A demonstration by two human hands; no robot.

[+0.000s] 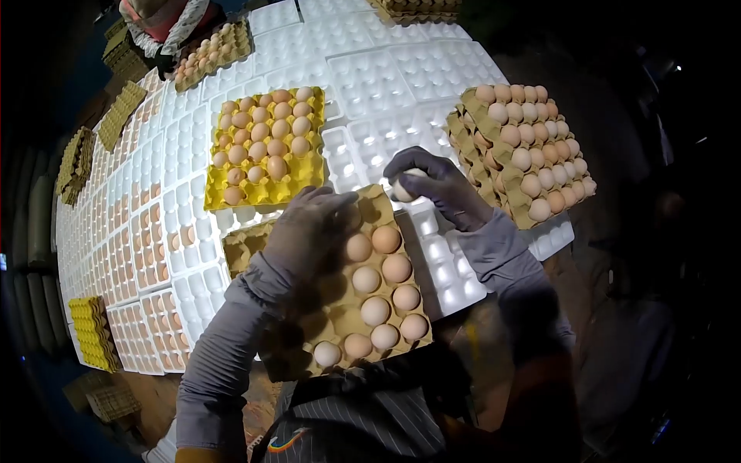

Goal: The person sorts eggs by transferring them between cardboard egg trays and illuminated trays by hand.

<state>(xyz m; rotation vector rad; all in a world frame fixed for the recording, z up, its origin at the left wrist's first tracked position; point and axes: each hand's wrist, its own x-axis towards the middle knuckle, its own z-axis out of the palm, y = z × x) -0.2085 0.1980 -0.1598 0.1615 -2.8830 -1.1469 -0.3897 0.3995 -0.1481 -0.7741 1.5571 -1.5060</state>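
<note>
My right hand (444, 189), in a dark glove, grips a pale egg (409, 185) above the far right corner of a brown egg tray (332, 320). My left hand (305, 231), also gloved, is over the far left part of this tray with its fingers curled down; their tips and anything under them are partly hidden. Several eggs stand in the tray's right and near cups, among them a brown egg (397, 268), while cups in its middle left are bare. Another brown tray (245, 241) shows at its left edge.
A yellow tray of eggs (309, 171) lies just beyond my hands. Stacked brown trays with eggs (525, 154) stand at the right. White moulded trays (374, 77) cover the table, some holding eggs. Yellow trays (93, 336) stand at the left. Another person (166, 35) is at the far left.
</note>
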